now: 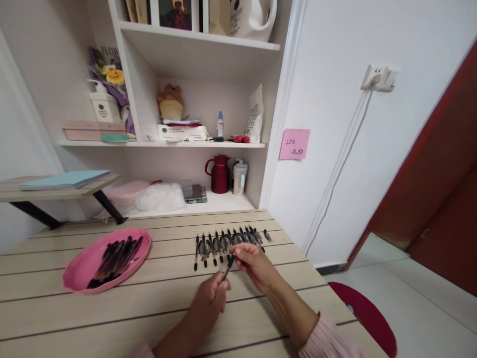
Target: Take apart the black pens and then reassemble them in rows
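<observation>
A slim pen (228, 267) with a black upper part slants between my two hands above the table. My left hand (209, 299) is closed around its lower end. At the upper end, the thumb and fingers of my right hand (255, 264) pinch the tip, partly covering it. Just beyond my hands lies a row of black pens (205, 251), side by side, with small dark parts between them that look like caps or clips. One short dark piece (267, 235) lies apart at the row's right end. My right hand hides part of the row.
A pink tray (70, 284) holding a pile of dark pens (116, 259) stands on the slatted table (149, 318) at left. Behind are a raised wooden stand (85, 190) and shelves with a red jug (219, 174) and a light cup (239, 178). A red stool (367, 313) is at right.
</observation>
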`<action>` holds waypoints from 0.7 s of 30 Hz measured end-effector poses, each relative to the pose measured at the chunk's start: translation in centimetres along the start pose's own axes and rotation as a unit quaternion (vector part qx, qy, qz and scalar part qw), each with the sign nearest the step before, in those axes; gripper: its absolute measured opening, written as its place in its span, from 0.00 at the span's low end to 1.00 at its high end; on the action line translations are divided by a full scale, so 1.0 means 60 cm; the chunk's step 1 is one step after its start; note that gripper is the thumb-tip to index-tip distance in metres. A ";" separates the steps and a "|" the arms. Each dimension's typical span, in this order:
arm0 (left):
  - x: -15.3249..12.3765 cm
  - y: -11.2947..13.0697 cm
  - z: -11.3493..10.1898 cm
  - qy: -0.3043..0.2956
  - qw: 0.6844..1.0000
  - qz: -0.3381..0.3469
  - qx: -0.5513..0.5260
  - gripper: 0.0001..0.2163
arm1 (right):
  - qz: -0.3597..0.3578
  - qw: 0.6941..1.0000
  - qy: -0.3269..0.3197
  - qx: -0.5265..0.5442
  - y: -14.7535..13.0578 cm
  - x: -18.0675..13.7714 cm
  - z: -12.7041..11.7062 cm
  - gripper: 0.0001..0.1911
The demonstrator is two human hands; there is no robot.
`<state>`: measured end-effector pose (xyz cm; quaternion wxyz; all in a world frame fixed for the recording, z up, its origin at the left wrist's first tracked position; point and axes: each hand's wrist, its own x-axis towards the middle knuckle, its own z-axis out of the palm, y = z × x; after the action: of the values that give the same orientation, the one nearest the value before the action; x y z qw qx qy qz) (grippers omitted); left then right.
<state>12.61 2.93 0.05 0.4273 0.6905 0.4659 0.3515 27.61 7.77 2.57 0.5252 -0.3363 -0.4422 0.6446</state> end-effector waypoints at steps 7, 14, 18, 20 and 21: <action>-0.002 0.003 -0.001 0.000 1.000 -0.003 -0.004 0.11 | 0.002 1.000 -0.004 -0.022 0.002 0.000 0.003 0.18; -0.002 0.004 -0.002 -0.005 1.000 -0.004 0.002 0.11 | -0.002 0.998 0.023 -0.062 -0.001 -0.001 0.001 0.17; -0.001 0.004 -0.001 -0.007 1.000 -0.015 0.002 0.11 | 0.006 1.000 -0.005 -0.028 -0.003 0.001 -0.003 0.18; -0.002 0.005 -0.001 -0.008 1.000 -0.015 0.001 0.11 | -0.008 0.999 0.017 -0.037 -0.001 0.003 -0.006 0.16; -0.002 0.005 0.000 -0.007 1.000 -0.015 -0.001 0.11 | -0.015 0.998 0.026 -0.046 0.000 0.003 -0.007 0.16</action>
<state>12.67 2.77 0.33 0.4360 0.6857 0.4728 0.3408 27.97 8.06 2.41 0.5301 -0.3701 -0.4627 0.6066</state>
